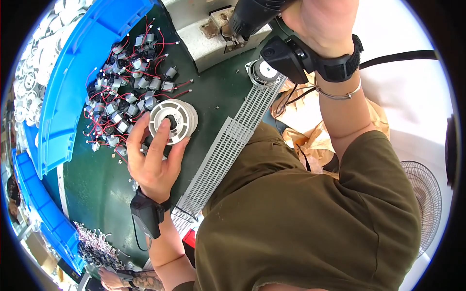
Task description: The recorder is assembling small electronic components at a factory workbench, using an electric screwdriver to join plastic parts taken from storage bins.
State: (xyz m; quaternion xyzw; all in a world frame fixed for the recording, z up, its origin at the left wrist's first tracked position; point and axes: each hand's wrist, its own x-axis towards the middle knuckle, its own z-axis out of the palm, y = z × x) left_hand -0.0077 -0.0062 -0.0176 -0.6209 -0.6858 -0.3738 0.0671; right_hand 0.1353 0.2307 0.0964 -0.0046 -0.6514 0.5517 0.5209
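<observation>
My left hand (158,162) has its fingers and thumb around a white round plastic housing (187,114) with spoke-like openings, and one fingertip rests at its dark centre. The housing is at the edge of a pile of small metal motors (128,92) with red leads. At the top, my right hand (315,24) is wrapped round a black power tool (255,14) that looks like an electric screwdriver; part of its body is cut off by the frame. Its tapered nose points down at a small metal fixture on a worn off-white machine base (213,53).
A perforated metal strip (223,150) runs along the green table's near edge, with a round white-and-black part (264,72) at its far end. Blue bins (63,106) stand left, with white rings (31,92) beyond. Another person's hand (112,279) is near bundled wires (99,247).
</observation>
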